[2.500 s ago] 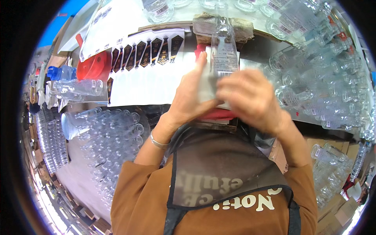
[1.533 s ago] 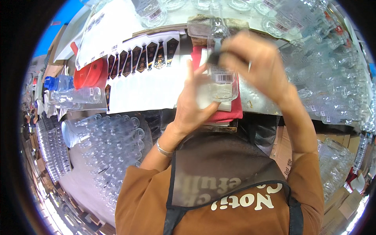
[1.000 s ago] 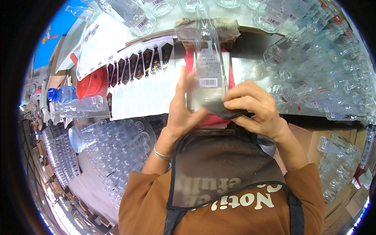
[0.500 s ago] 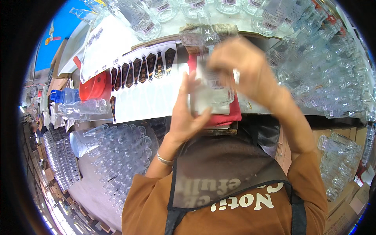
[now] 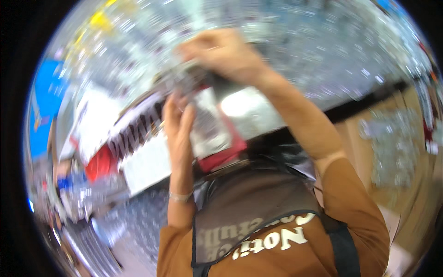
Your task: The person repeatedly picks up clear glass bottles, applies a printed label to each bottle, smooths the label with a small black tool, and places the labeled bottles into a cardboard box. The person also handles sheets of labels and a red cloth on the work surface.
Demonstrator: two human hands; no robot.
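The whole view is smeared by motion. A clear glass bottle (image 5: 208,122) lies on white and red cloth (image 5: 234,143), its neck end pointing away from me. My left hand (image 5: 179,127) is upright beside it, thumb and fingers up by the bottle's upper part; blur hides whether they grip the glass. Beyond the cloth, my right hand (image 5: 221,51) is curled with fingertips together, near the bottle's far end and other bottles; what it pinches, if anything, is too blurred to make out. Left of my left hand lies a white sheet (image 5: 146,173) with a row of dark labels (image 5: 138,134).
Many clear glass bottles (image 5: 314,60) crowd the far and right side of the table. More bottles stand low at the left (image 5: 140,219) and in a cardboard box (image 5: 392,147) at the right. A red dustpan-like object (image 5: 99,164) lies at the left, near something blue (image 5: 71,180).
My view has swung to the right. My right hand has moved off the bottle's body, toward the far bottles. My left hand has shifted up along the bottle.
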